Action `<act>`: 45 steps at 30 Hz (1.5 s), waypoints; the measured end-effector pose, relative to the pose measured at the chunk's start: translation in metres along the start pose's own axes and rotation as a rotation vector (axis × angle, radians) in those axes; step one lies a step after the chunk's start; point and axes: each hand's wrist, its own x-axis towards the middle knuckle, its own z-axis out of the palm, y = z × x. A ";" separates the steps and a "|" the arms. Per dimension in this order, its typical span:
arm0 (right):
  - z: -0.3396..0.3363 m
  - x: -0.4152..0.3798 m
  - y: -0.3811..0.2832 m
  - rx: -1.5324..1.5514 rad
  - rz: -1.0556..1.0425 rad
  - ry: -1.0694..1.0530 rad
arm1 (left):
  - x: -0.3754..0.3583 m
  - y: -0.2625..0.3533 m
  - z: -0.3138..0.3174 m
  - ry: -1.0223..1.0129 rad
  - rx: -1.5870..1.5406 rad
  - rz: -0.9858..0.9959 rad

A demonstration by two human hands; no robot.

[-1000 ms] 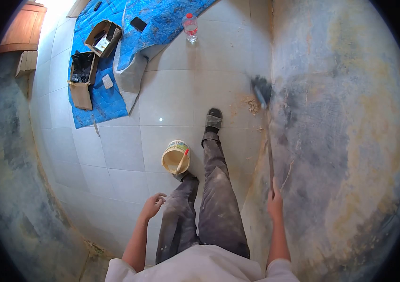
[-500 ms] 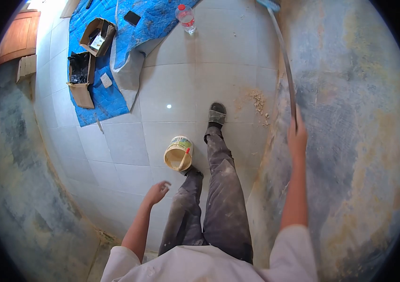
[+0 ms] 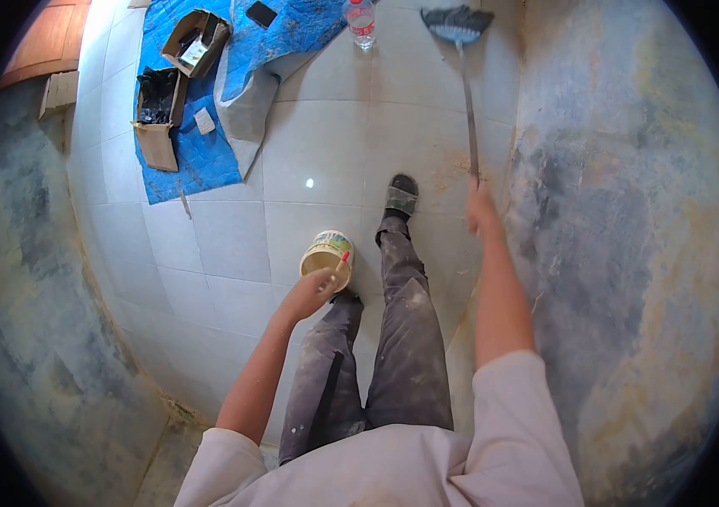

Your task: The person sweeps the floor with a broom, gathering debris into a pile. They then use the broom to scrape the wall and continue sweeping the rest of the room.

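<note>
My right hand [image 3: 481, 211] grips the lower end of a long broom handle [image 3: 469, 110]. At its far end, the broom's dark bristles [image 3: 458, 20] and blue head lie over the floor at the top right. Crumbly debris [image 3: 461, 171] shows on the tiles beside the handle, partly hidden by it. My left hand [image 3: 313, 291] hangs over the near edge of a pale bucket [image 3: 327, 245], its fingers partly curled and nothing visible in them. A red-tipped handle [image 3: 343, 260] stands in the bucket.
A blue tarp [image 3: 199, 173] at the upper left bears two cardboard boxes [image 3: 156, 145] and a black phone-like object [image 3: 261, 13]. Near its edge stands a clear bottle [image 3: 361, 25]. Stained walls [image 3: 613, 253] flank both sides. My sandalled foot [image 3: 401, 196] is ahead.
My right hand has moved left with the broom, whose head has come off the right wall side over the floor. My left hand has moved up and right to the bucket.
</note>
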 end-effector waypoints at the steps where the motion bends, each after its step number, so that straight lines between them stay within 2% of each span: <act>1: 0.013 -0.035 0.033 0.046 0.064 -0.004 | -0.014 -0.021 0.002 -0.002 0.006 0.005; 2: 0.033 -0.030 0.111 -0.171 -0.101 0.056 | -0.032 -0.042 0.004 -0.009 0.035 -0.047; 4: 0.057 -0.105 0.206 -0.196 -0.116 0.149 | -0.070 -0.084 0.009 -0.015 0.066 -0.094; 5: 0.059 -0.151 0.238 -0.235 -0.062 0.082 | -0.088 -0.104 0.008 -0.007 0.028 -0.174; 7: 0.082 -0.230 0.337 -0.259 0.002 0.120 | -0.125 -0.140 0.006 0.000 -0.010 -0.295; 8: 0.086 -0.273 0.360 -0.304 0.158 0.096 | -0.142 -0.157 0.005 0.004 -0.012 -0.334; 10: 0.094 -0.343 0.418 -0.259 0.155 0.097 | -0.170 -0.204 0.009 -0.014 0.131 -0.386; 13: 0.080 -0.410 0.412 -0.263 0.209 0.185 | -0.189 -0.227 0.009 -0.116 0.176 -0.506; 14: 0.072 -0.418 0.403 -0.249 0.202 0.197 | -0.187 -0.227 0.011 -0.133 0.202 -0.489; 16: 0.058 -0.423 0.388 -0.288 0.318 0.215 | -0.166 -0.213 0.012 -0.151 0.236 -0.466; 20: 0.039 -0.380 0.377 -0.437 0.162 0.371 | -0.094 -0.116 0.028 -0.157 0.253 -0.256; 22: 0.031 -0.351 0.359 -0.426 0.104 0.399 | -0.050 -0.045 0.040 -0.150 0.203 -0.227; 23: 0.026 -0.337 0.349 -0.444 0.031 0.418 | -0.030 -0.011 0.050 -0.123 0.190 -0.119; 26: 0.015 -0.312 0.301 -0.313 -0.062 0.418 | 0.017 0.073 0.082 -0.109 0.119 0.232; 29: 0.002 -0.311 0.246 -0.169 -0.061 0.371 | 0.044 0.119 0.125 -0.173 0.063 0.304; 31: 0.007 -0.307 0.229 -0.137 -0.062 0.389 | 0.049 0.146 0.143 -0.260 -0.223 0.089; 32: 0.007 -0.307 0.221 -0.109 -0.087 0.402 | 0.051 0.154 0.147 -0.267 -0.201 0.089; 34: 0.011 -0.309 0.214 -0.086 -0.154 0.454 | 0.054 0.168 0.157 -0.313 -0.344 -0.074; 38: 0.013 -0.307 0.218 -0.180 -0.180 0.471 | 0.044 0.194 0.162 -0.331 -0.486 -0.173; 45: 0.014 -0.305 0.235 -0.142 -0.189 0.523 | 0.047 0.184 0.177 -0.413 -0.493 -0.281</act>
